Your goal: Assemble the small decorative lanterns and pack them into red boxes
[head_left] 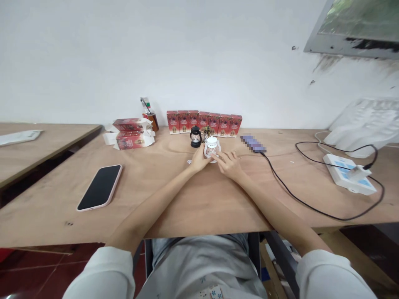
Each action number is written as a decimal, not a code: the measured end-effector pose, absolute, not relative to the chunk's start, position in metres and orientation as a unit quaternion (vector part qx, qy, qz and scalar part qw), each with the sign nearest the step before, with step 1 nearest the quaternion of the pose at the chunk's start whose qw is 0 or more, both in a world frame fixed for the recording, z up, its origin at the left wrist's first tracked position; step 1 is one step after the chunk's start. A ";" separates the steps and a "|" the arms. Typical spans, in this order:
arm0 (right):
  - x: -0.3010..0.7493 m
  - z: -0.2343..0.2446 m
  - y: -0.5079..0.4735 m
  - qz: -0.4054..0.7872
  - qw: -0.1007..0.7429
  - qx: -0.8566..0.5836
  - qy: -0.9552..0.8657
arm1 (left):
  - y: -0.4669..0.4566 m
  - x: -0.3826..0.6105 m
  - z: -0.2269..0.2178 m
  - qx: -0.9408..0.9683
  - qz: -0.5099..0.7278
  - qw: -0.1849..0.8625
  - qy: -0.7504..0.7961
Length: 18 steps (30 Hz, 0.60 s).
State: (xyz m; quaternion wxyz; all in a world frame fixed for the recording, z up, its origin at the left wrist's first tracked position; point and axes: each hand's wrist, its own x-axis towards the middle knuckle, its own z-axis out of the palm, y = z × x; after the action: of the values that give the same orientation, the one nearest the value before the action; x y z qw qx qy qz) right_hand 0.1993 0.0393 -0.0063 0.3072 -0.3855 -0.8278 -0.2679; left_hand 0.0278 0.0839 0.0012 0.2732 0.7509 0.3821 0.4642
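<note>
A small white toy lantern (212,146) stands on the wooden table (193,199), and both my hands meet at its base. My left hand (199,160) wraps its fingers round the lantern's left side. My right hand (230,163) lies beside it with its fingertips pressed on the lantern's lower right. Just behind stand a small black lantern (195,137) and a gold-coloured one (207,132), partly hidden. A row of several red boxes (204,122) lines the wall behind them.
A pink-cased phone (100,187) lies face up at left. Flattened red boxes (132,133) are stacked by a brown bottle (151,117). A second phone (253,143) with a black cable (311,207) runs to a white power strip (349,173). Another table (37,149) adjoins at left.
</note>
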 end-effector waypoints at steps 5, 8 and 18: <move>0.195 -0.008 0.037 -0.299 0.294 -0.381 -0.824 | 0.085 0.029 -0.002 0.759 0.443 0.262 0.398; 0.192 -0.007 0.034 -0.313 0.297 -0.377 -0.819 | 0.084 0.030 -0.004 0.781 0.412 0.236 0.405; 0.185 -0.007 0.030 -0.300 0.301 -0.399 -0.813 | 0.104 -0.016 0.023 0.860 0.314 0.170 0.365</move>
State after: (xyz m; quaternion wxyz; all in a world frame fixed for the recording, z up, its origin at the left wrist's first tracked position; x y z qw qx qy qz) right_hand 0.1848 0.0302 -0.0073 0.3012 -0.3988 -0.8127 -0.2997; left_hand -0.0164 0.1037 0.0233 0.1698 0.8599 0.3645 0.3143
